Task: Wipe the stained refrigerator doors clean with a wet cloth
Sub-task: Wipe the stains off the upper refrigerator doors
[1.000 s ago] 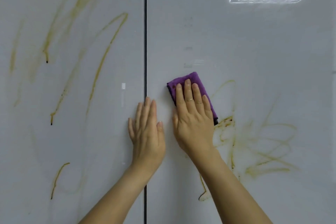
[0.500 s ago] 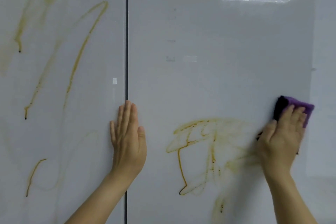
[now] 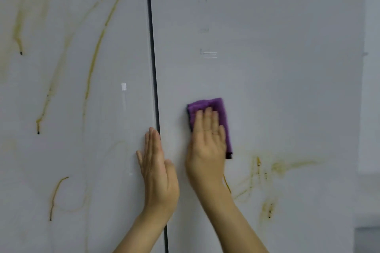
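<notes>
Cloth was pressed to the right door near the seam by the straight-fingered right hand, while the left hand was laid flat, fingers straight, over the seam.

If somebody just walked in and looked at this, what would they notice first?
The bright purple cloth jumps out first, pressed flat on the right door under the right hand, just right of the dark gap. Next come the yellow-brown streaks: long ones across the left door, a smeared patch low on the right door. The left hand rests flat over the gap.
</notes>
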